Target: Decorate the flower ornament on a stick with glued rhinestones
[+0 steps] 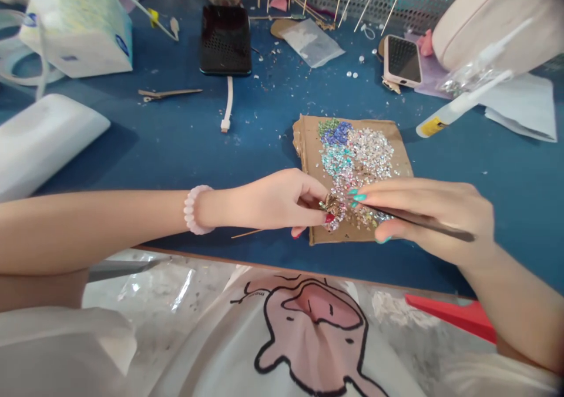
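Note:
My left hand (277, 200) pinches a small rhinestone-studded ornament (333, 209) between thumb and fingers, just over a piece of cardboard (402, 144). Its exact shape is partly hidden by the fingers. Dark tweezers (434, 226) lie along my right hand (445, 212), gripped near their tip end by the fingers. The tips are close to the ornament; whether they hold a stone is too small to tell. Loose rhinestones (372, 150) cover much of the cardboard, with blue, green and turquoise heaps at its far left and clear ones at its far right.
Behind the cardboard are a black phone (225, 41), a plastic bag (312, 43) and a pink-edged phone (402, 60). A hair clip (170, 93) and a tissue pack (77, 33) lie left. A white glue tube (462, 104) lies right. Thin sticks (341, 0) stand at the back.

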Demonstrator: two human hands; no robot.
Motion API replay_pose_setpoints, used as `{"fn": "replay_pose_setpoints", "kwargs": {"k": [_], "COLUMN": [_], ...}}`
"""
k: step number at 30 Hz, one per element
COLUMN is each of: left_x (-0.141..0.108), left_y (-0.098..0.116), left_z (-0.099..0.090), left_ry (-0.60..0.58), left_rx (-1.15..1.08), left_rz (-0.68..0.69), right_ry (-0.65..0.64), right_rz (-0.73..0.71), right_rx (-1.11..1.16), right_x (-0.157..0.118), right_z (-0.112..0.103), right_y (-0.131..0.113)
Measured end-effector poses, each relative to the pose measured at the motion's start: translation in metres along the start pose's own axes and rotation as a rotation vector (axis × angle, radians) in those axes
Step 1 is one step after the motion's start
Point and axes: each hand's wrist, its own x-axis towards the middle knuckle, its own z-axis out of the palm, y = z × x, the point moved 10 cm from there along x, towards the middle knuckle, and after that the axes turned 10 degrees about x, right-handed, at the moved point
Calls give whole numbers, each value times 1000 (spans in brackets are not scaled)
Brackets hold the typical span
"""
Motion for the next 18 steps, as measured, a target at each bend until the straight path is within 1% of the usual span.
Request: {"fn": "replay_pose_setpoints", "kwargs": {"k": [2, 4, 7, 10, 14, 18], "left_x": [0, -1, -1, 0, 0, 0], "left_y": [0, 0, 0, 0, -2, -2], "left_z": [0, 0, -1, 0, 0, 0], "left_ry": [-1, -4, -10, -16, -17, -10], "left_rx": [4, 12, 5, -16, -19, -36], "left_rz": [-7, -23, -40, -37, -45, -53], "right_ry": [52, 83, 50, 26, 60, 83], "right_rz": [-15, 1, 28, -32, -78, -136], "right_rx": [-17, -24, -42, -49, 7, -39], "right_x": [-1, -1, 1, 1, -1, 0], "right_z": [-4, -6, 0, 4, 2, 2], "right_y": [0, 2, 5, -3, -8, -15]}}
